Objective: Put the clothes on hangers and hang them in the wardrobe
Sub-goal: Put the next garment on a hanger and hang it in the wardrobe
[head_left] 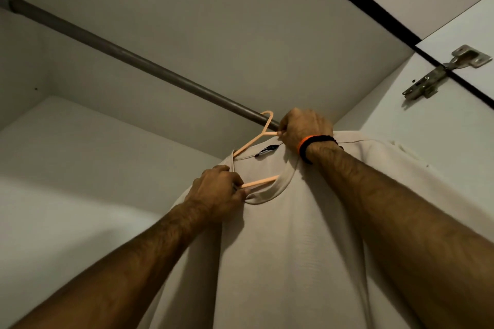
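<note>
A beige T-shirt hangs on a peach plastic hanger, whose hook sits over the grey wardrobe rail near its right end. My left hand pinches the hanger's lower bar where it shows through the shirt's neck opening. Up by the rail, my right hand, with a black and orange band on its wrist, grips the hanger's upper arm just below the hook. The rest of the hanger is hidden inside the shirt.
The rail runs from upper left to centre under the wardrobe's white top panel. A white side wall and a metal door hinge stand at the right. The white back wall lies at the left.
</note>
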